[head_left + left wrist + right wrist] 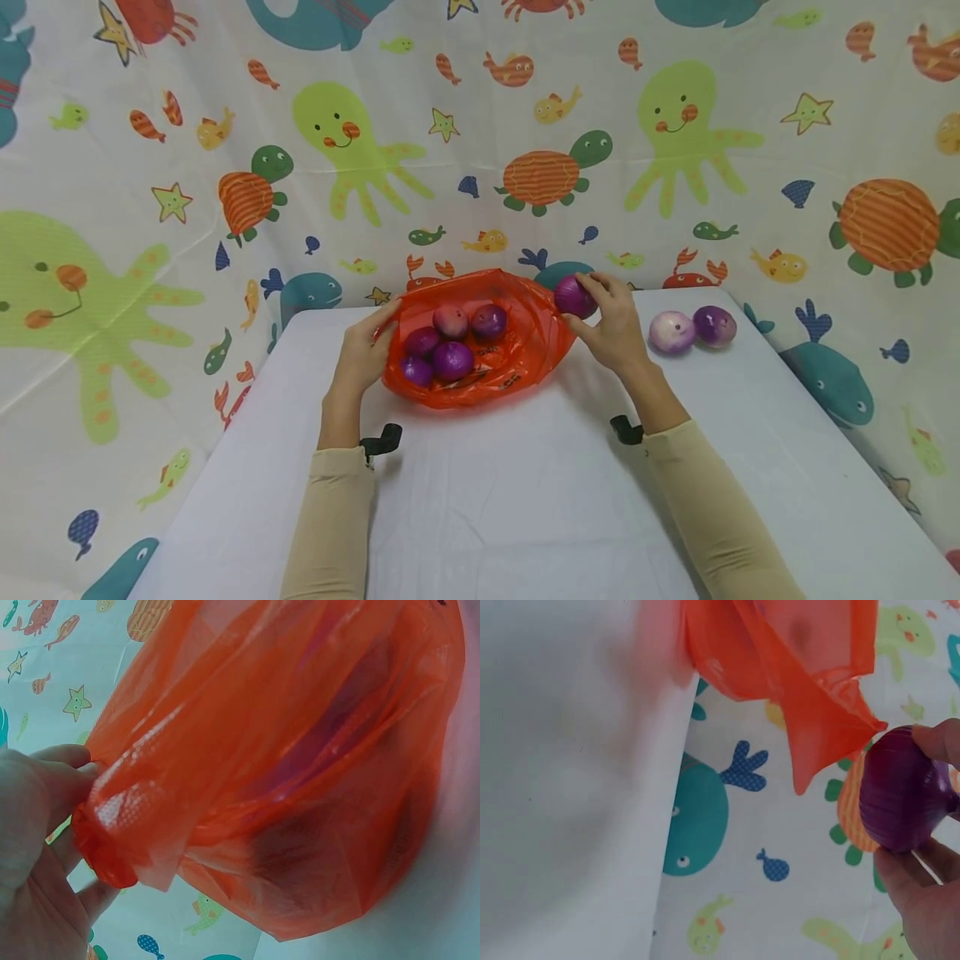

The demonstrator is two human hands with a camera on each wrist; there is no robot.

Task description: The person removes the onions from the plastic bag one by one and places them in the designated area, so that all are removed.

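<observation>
A red plastic bag (517,367) lies with its mouth spread wide on the white table, several purple onions (453,361) inside it. At the bag's left edge my left hand (361,354) grips the gathered plastic; the left wrist view shows the bunched bag edge (112,840) between thumb and fingers. My right hand (615,325) holds another purple onion (575,297) by its sides, just at the bag's right rim. In the right wrist view that onion (901,789) is pinched between thumb and fingertips, close to a pointed corner of the bag.
Two more onions, a paler one (672,332) and a darker one (715,327), sit side by side on the table (525,500), right of my right hand. Behind the table hangs a sheet (480,117) printed with sea animals.
</observation>
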